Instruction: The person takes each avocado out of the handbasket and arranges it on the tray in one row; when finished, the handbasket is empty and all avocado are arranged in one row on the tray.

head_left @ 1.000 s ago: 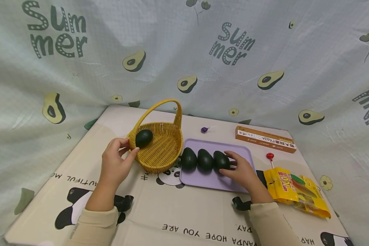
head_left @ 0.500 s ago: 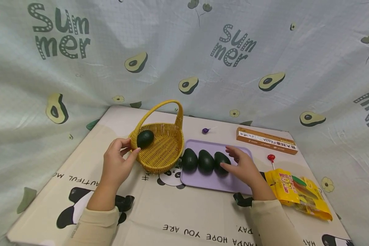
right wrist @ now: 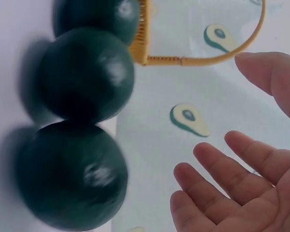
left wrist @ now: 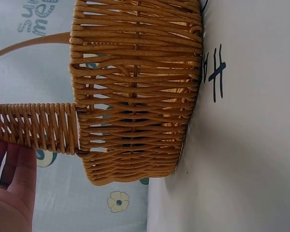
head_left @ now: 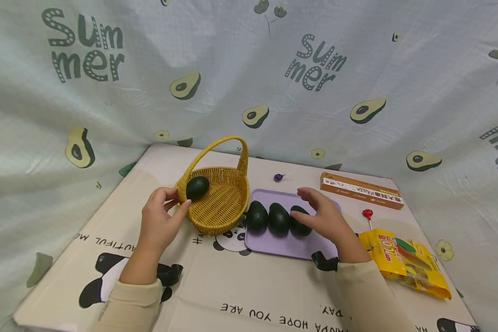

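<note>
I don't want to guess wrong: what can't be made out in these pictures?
Head view: the right hand hides part of the rightmost dark green fruit.
Head view: fine print on the brown box is too small to read.
Left wrist view: the left edge cuts off the top of the basket handle.
Right wrist view: the top edge cuts off the farthest dark green fruit.

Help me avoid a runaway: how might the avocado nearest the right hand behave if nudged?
The avocado would probably roll, given its rounded body. Smooth and glossy, it may feel slippery. Nudged toward the basket, it would likely bump the next avocado, sitting close beside it.
</note>
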A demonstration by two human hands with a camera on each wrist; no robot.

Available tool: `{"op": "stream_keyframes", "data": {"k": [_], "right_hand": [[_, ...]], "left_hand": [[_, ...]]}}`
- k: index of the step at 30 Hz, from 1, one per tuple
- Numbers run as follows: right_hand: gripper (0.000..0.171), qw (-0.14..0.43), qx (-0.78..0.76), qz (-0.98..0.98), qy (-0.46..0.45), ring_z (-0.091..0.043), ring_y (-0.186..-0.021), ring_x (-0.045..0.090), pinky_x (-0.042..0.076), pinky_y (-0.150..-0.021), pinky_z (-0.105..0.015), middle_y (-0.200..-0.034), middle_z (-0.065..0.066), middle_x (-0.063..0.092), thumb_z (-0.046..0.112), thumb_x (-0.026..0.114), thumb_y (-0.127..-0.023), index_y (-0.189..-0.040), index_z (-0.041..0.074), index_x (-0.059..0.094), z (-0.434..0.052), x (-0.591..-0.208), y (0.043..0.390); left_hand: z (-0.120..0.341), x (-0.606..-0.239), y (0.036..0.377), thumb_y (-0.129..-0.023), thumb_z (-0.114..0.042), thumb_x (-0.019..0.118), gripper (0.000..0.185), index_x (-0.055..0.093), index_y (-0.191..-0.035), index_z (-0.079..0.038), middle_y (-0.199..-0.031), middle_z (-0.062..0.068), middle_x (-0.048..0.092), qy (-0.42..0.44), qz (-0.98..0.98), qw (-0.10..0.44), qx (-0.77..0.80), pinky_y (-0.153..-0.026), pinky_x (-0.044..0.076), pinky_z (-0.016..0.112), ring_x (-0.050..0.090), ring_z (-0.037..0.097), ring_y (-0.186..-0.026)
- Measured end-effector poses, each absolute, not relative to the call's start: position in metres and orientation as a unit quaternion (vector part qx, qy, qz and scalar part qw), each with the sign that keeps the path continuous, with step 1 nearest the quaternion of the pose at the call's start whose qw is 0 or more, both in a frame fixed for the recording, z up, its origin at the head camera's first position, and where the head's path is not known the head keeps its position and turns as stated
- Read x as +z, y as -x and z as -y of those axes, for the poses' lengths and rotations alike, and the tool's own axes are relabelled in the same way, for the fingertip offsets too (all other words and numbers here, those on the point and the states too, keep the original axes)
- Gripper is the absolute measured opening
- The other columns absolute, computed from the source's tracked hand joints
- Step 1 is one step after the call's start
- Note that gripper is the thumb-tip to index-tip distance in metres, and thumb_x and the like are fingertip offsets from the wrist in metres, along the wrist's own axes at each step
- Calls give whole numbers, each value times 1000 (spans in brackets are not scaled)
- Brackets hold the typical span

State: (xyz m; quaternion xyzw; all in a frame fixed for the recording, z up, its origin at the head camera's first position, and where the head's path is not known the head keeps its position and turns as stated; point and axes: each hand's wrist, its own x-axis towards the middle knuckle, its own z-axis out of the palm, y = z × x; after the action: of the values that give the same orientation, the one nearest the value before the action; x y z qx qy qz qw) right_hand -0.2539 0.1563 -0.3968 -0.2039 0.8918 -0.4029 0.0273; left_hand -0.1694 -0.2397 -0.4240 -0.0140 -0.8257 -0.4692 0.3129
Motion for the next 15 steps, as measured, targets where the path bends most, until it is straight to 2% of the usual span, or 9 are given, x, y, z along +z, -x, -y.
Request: {"op": "stream_keyframes", "data": {"k": [6,15], "right_hand": [[65,32,-425,-880,208,-34,-140,51,40,-121,-51,-146,-12,57,33,82,-89,-142,11,54,-144,-388,255],[65,30,-431,-868,244,-32,-139,52,41,-121,-48,-145,-13,58,29,82,-89,-143,7,53,-120,-374,254]], "left_hand": [[239,-424,169,-90,-2,78,33,59,-116,4,-116,16,61,14,825,309,-472,-98,57,31,66,27,-112],[238,-425,170,-89,-3,78,33,60,-115,3,-113,14,63,12,823,320,-468,-96,60,38,66,25,-108]]}}
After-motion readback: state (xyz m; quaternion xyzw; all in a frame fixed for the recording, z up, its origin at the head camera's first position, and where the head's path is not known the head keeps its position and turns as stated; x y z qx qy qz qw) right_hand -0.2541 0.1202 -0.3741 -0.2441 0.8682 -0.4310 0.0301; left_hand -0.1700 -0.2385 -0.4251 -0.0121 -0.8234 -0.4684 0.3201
